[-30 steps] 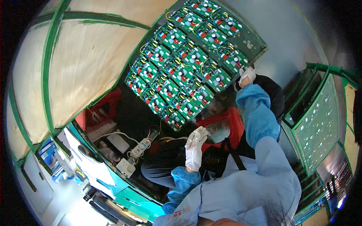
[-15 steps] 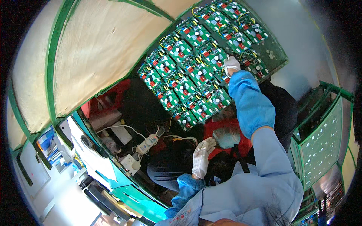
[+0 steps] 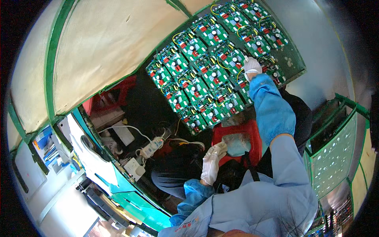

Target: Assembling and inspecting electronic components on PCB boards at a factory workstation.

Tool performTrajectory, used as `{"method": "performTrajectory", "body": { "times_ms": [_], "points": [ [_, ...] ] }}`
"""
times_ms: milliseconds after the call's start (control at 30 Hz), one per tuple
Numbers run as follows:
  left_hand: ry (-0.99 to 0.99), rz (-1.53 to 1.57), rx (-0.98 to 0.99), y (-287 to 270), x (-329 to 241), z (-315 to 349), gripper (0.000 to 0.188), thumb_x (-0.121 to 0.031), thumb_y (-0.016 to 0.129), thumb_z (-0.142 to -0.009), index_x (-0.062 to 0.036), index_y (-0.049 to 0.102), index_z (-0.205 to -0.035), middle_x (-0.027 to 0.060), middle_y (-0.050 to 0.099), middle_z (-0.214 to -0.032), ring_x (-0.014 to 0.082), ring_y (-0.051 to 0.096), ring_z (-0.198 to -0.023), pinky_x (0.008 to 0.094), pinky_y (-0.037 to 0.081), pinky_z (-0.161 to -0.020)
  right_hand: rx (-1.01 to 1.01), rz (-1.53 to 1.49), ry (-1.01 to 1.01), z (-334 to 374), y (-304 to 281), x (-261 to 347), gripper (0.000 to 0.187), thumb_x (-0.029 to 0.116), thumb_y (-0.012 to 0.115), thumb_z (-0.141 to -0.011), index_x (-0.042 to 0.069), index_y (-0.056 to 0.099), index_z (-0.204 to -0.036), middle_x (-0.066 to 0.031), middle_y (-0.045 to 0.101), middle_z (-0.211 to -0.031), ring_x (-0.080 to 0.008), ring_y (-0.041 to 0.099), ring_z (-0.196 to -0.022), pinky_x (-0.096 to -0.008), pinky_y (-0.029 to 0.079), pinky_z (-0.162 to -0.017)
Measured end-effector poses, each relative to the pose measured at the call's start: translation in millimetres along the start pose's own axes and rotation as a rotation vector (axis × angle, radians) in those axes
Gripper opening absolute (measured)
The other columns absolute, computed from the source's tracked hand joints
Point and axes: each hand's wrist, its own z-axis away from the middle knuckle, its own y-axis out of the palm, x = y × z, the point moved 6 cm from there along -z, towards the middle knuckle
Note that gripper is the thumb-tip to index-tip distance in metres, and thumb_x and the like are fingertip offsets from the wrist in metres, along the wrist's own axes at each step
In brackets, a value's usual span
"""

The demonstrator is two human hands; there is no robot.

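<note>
Green circuit boards point(image 3: 193, 89) with red, white and black parts and yellow wires lie in rows on a dark, green-edged panel point(image 3: 295, 66). My right hand point(image 3: 252, 68), in a white glove, reaches in among the boards on the right side. Its fingers are closed, and a small dark tip shows beside them; what they grip is too small to name. Lower down, my left hand point(image 3: 213, 162), also in a white glove, rests near my lap with loosely bent, parted fingers and nothing visible in it. Blue sleeve covers wrap both forearms.
A red stool point(image 3: 256, 138) with a clear plastic bag point(image 3: 236, 144) on it is below the boards. A white power strip point(image 3: 152, 147) with cables and a white plug adapter point(image 3: 134, 169) lie left of my lap. A green-framed perforated rack point(image 3: 335, 158) stands at right.
The view has turned slightly, so the boards and my right hand appear a little farther right. My right hand stays among the boards; my left hand keeps nearly the same place.
</note>
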Motion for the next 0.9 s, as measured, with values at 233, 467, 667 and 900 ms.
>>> {"method": "performTrajectory", "body": {
  "times_ms": [233,467,667,900],
  "points": [
    [-0.026,0.032,-0.017,-4.1,13.0,5.9,0.048,-0.033,0.047,-0.095,0.0068,0.047,-0.122,0.02,0.054,-0.12,0.0284,0.053,-0.114,0.0367,0.041,-0.099,-0.04,0.129,0.038,25.8,-17.4,7.2,0.03,0.038,0.056,-0.087,0.008,0.059,-0.09,-0.0137,0.063,-0.088,-0.0312,0.063,-0.084,-0.0405,0.053,-0.071],
    [0.041,-0.008,0.022,-15.1,12.4,11.2,0.047,-0.032,0.045,-0.096,0.005,0.047,-0.124,0.019,0.055,-0.121,0.0279,0.053,-0.114,0.0373,0.041,-0.099,-0.002,-0.032,-0.214,109.3,-41.8,63.5,0.041,0.023,0.048,-0.089,0.014,0.039,-0.128,-0.0169,0.053,-0.103,-0.0332,0.062,-0.075,-0.0402,0.053,-0.061],
    [0.008,-0.053,0.03,-32.8,32.5,13.6,0.042,-0.029,0.043,-0.097,0.004,0.049,-0.123,0.0179,0.056,-0.119,0.026,0.055,-0.11,0.0356,0.041,-0.097,0.201,0.202,-0.695,187.2,-11.2,146.3,0.059,0.011,0.049,-0.084,0.019,0.032,-0.14,-0.017,0.042,-0.132,-0.0272,0.061,-0.07,-0.039,0.052,-0.055],
    [-0.065,0.039,-0.006,-70.6,43.3,22.7,0.04,-0.028,0.046,-0.096,0.0016,0.051,-0.122,0.0134,0.058,-0.116,0.0217,0.055,-0.11,0.0336,0.041,-0.097,-0.086,0.346,-0.802,169.7,46.5,169.2,0.066,0.026,0.063,-0.081,0.024,0.033,-0.14,-0.018,0.029,-0.143,-0.0304,0.063,-0.077,-0.0394,0.054,-0.059]
  ]
}}
